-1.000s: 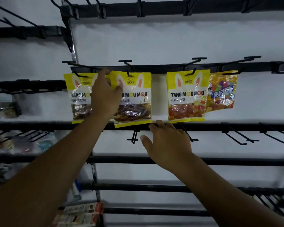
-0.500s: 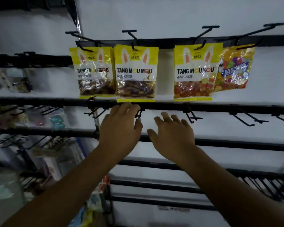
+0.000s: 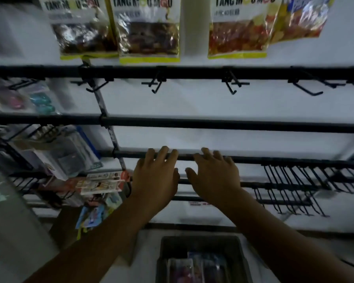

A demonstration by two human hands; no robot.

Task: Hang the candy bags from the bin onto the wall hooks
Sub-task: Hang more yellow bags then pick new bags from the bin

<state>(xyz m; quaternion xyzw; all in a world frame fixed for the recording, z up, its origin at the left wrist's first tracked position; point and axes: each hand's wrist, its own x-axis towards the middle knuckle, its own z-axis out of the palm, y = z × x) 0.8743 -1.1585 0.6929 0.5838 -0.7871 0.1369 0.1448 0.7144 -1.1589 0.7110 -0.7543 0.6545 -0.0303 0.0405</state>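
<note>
Top row: left brown-candy bag (image 3: 86, 31) touching second brown-candy bag (image 3: 149, 31); apart from them, orange-candy bag (image 3: 237, 33), its right edge overlapped by multicoloured bag (image 3: 300, 19).
Hooks (image 3: 156, 84): a row on the black bar (image 3: 192, 72) just under these bags.
Left hand (image 3: 155, 176): fingers straight, holding nothing, before the lower bars.
Right hand (image 3: 215, 176): likewise, just beside it.
Bin (image 3: 200, 241): below both hands; blurred loose bags (image 3: 180, 270) lie inside.

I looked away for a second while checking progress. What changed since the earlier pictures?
The left hand left the top of the second yellow bag and dropped; it and the right hand are now lower, empty, nearer the bin. All four bags stay hung as before.
</note>
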